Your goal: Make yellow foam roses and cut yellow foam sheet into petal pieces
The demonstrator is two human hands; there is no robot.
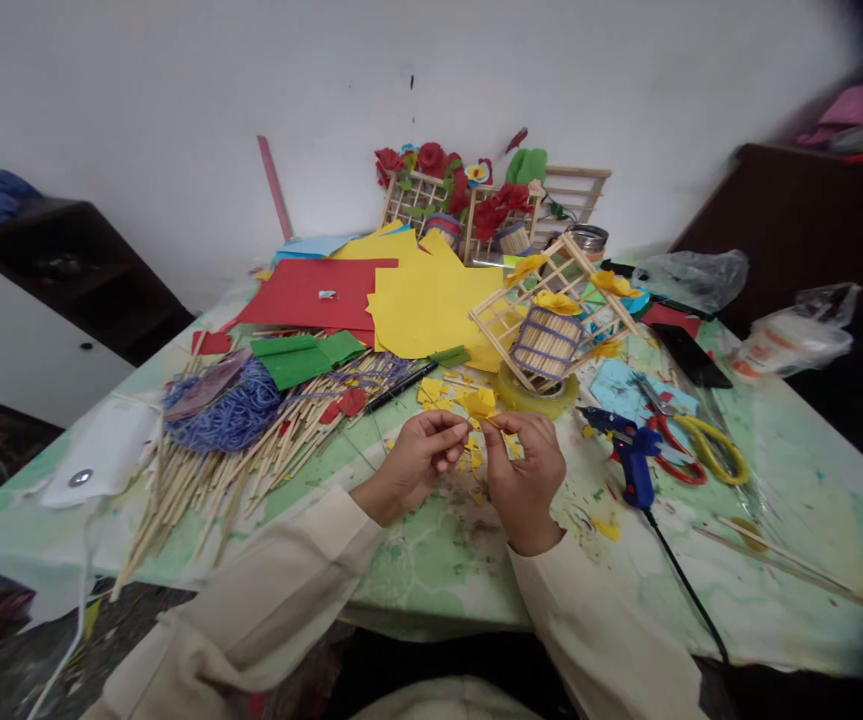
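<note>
We sit at a table (431,575) under pale green-and-white patterned cloth. Large yellow paper sheets (431,305) lie far, left of a tilted wooden-stick lattice (501,352) with yellow flowers. A tangled purple yarn heap (225,412) rests left. Our right hand (527,470), left of a blue glue gun (635,462), pinches a small yellow paper piece (480,402). Our left hand (417,457) is narrowed beside it; whether it grips, we cannot tell.
</note>
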